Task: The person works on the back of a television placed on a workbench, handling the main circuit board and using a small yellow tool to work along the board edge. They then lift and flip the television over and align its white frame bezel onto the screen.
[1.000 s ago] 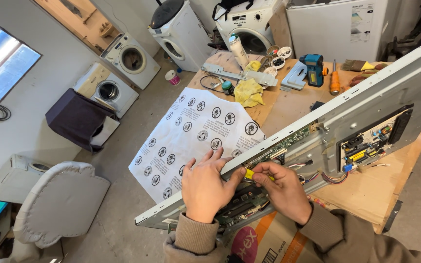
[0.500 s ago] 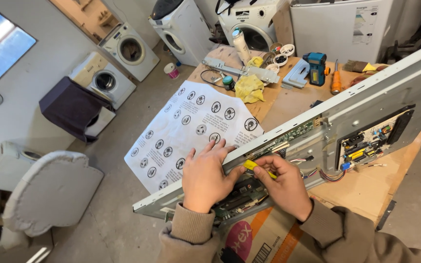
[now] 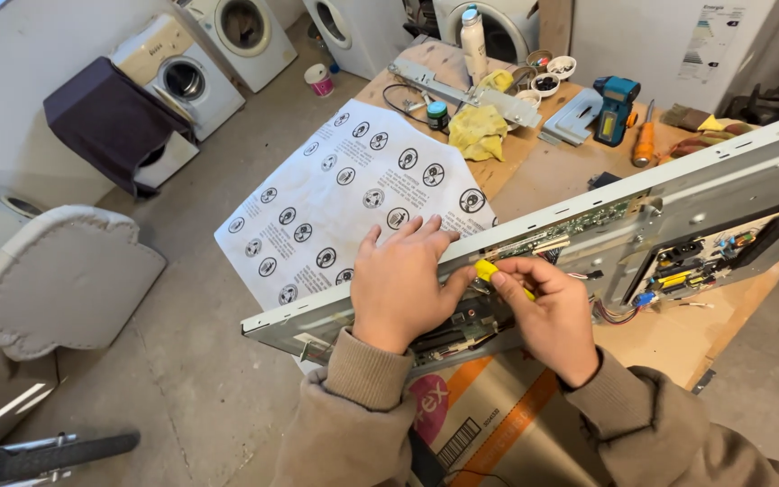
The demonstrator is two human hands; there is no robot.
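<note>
A long grey metal panel (image 3: pixel 723 189) with exposed circuit boards stands on edge across a wooden workbench (image 3: pixel 570 162). My left hand (image 3: pixel 398 284) lies flat over the panel's upper edge, fingers spread against it. My right hand (image 3: pixel 547 311) grips a small yellow-handled tool (image 3: pixel 489 270), its tip at the green circuit board (image 3: pixel 579 230) beside my left thumb. Behind the panel lies a white sheet printed with round symbols (image 3: pixel 353 203). A cardboard box (image 3: pixel 489 424) sits below my forearms.
On the bench are a yellow cloth (image 3: pixel 475 131), a blue cordless drill (image 3: pixel 615 104), an orange screwdriver (image 3: pixel 644 144), a white bottle (image 3: pixel 472 41) and small bowls. Washing machines (image 3: pixel 182 77) stand on the concrete floor at the back; a grey padded seat (image 3: pixel 56 275) is at left.
The view has come closer to the panel. Both hands stay at the same spot, the right hand shifting the yellow tool slightly on the board.
</note>
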